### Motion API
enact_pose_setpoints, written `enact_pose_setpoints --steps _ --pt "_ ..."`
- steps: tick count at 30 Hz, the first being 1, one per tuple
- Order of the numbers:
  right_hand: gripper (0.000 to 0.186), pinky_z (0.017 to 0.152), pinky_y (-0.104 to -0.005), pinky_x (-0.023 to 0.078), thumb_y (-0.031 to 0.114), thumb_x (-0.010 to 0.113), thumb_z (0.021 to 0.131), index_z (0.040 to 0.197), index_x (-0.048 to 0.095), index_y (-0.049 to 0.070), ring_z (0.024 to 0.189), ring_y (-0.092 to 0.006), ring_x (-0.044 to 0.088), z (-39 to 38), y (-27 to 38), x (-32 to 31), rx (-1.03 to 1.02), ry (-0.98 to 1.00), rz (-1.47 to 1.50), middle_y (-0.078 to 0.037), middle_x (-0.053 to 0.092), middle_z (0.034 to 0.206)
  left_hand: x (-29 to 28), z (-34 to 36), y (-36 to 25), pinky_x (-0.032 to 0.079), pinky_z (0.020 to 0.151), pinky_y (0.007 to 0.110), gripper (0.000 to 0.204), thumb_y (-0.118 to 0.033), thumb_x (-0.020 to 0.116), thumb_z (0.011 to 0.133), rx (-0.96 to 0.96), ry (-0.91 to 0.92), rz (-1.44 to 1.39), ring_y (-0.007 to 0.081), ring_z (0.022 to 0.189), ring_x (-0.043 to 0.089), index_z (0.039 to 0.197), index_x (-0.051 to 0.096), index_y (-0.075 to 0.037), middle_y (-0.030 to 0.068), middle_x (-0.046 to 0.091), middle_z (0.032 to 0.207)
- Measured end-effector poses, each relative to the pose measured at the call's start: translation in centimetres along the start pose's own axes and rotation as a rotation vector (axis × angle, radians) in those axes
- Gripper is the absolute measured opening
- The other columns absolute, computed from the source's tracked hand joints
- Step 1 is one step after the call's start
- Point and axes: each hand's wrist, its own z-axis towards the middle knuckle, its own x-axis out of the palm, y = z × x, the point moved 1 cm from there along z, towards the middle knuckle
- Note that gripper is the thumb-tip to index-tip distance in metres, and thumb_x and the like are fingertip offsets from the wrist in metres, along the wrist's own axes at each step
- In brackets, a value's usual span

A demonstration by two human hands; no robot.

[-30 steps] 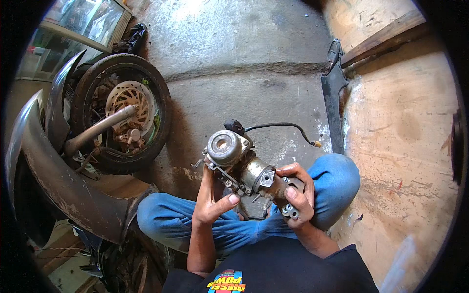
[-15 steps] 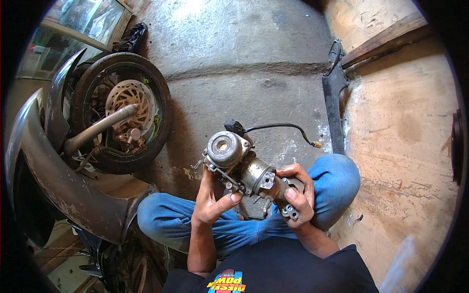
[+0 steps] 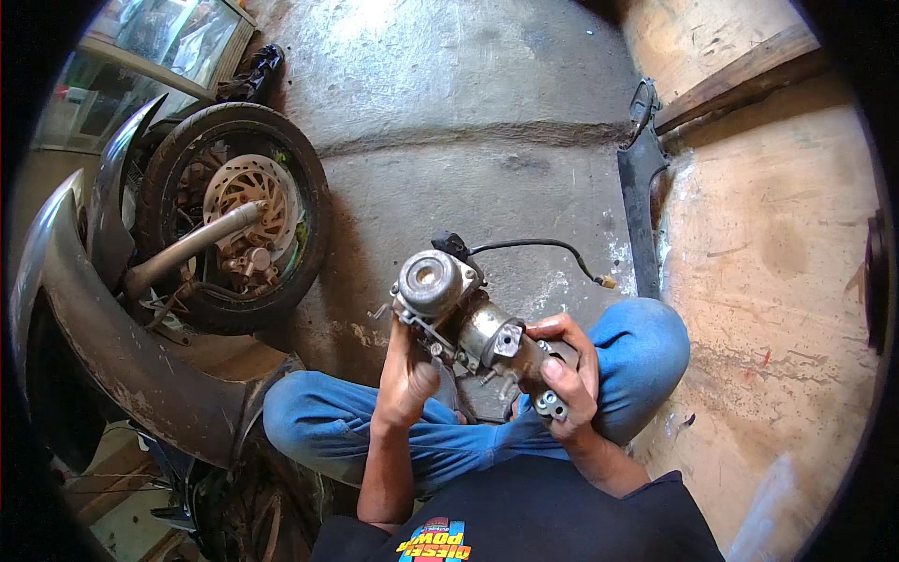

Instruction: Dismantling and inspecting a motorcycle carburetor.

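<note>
**Carb (image 3: 482,328) Held Up in 2 Hands**

A dark fender (image 3: 140,365) was at left, a wheel (image 3: 253,178) beside it. The left hand (image 3: 405,384), partly closed, held the carb's left end, its fingers mostly hidden behind. The carb was above the near floor (image 3: 449,187), its black cable (image 3: 543,239) reaching right. The right hand (image 3: 573,379) was curled around the carb's right end. Farther right, a grey panel (image 3: 640,206) stood near the wall (image 3: 777,281).
</note>
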Motion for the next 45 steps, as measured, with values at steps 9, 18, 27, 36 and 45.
enact_pose_setpoints --steps 9,18,27,36,45 --pt "0.058 0.085 -0.0434 0.055 0.024 0.083 0.077 0.12 0.055 -0.001 0.1 -0.0384 0.072 2.2 -4.9 1.5 0.206 0.139 -0.853 -0.026 0.071 0.105 -1.6 3.3 3.9 0.043 0.101 0.035 0.044 -0.032 0.069 0.094 0.177 -0.336 0.209 0.0205 0.11 0.058 0.121 0.063 0.002 0.0092 0.06 0.116" --pt "0.041 0.087 -0.0477 0.056 0.024 0.081 0.074 0.107 0.074 0.002 0.101 -0.039 0.072 5.5 -13.8 -0.1 0.428 0.055 -1.047 -0.025 0.074 0.103 -3.5 7.9 9.1 0.052 0.091 0.042 0.044 -0.026 0.07 0.086 0.139 -0.405 0.682 0.0305 0.104 0.066 0.119 0.057 0.0 0.0207 0.066 0.109" --pt "0.03 0.089 -0.057 0.051 0.013 0.065 0.082 0.107 0.063 -0.003 0.099 -0.0502 0.068 6.3 -23.7 -0.3 0.239 -0.272 -0.905 -0.032 0.071 0.097 -3.6 11.8 12.1 0.045 0.104 0.056 0.095 -0.07 0.066 0.084 -0.207 -0.34 1.033 0.0478 0.12 0.06 0.126 0.051 0.014 0.0361 0.059 0.129" --pt "0.044 0.099 -0.0519 0.051 0.017 0.065 0.079 0.121 0.063 0.002 0.108 -0.0471 0.067 5.9 -22.8 0.7 0.606 -0.329 -0.881 -0.03 0.071 0.109 -8.8 12.7 18.7 0.045 0.104 0.042 0.037 -0.032 0.051 0.106 0.124 -0.368 0.715 0.0361 0.117 0.061 0.117 0.075 -0.005 0.0174 0.067 0.124" --pt "0.04 0.097 -0.0514 0.052 0.018 0.067 0.078 0.114 0.07 0.001 0.106 -0.0453 0.069 7.1 -22.6 0.4 0.717 -0.314 -0.854 -0.03 0.072 0.106 -7.7 13.1 18.3 0.05 0.096 0.035 0.063 -0.044 0.034 0.111 0.161 -0.383 0.482 0.0225 0.105 0.067 0.107 0.078 0.001 0.0123 0.075 0.113"
